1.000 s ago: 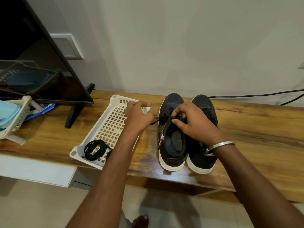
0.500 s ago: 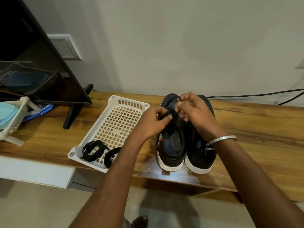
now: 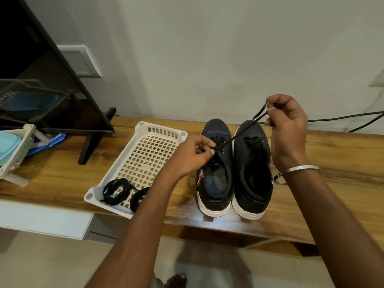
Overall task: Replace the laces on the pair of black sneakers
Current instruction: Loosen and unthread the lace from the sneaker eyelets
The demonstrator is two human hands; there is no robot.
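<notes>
Two black sneakers with white soles stand side by side on the wooden table, toes toward the wall: the left sneaker and the right sneaker. My right hand is raised above the right sneaker's toe and pinches a black lace pulled taut from the left sneaker's eyelets. My left hand pinches the lacing at the left sneaker's eyelets. Two coiled black laces lie in the near end of a white plastic basket, left of the shoes.
A black screen on a stand rises at the back left, with a white rack holding blue items at the far left. Black cables run along the wall behind the shoes. The table's front edge lies just below the heels.
My right hand has risen up and to the right, drawing the lace out of the left sneaker. My left hand shifted from beside the basket onto the left sneaker's eyelets.
</notes>
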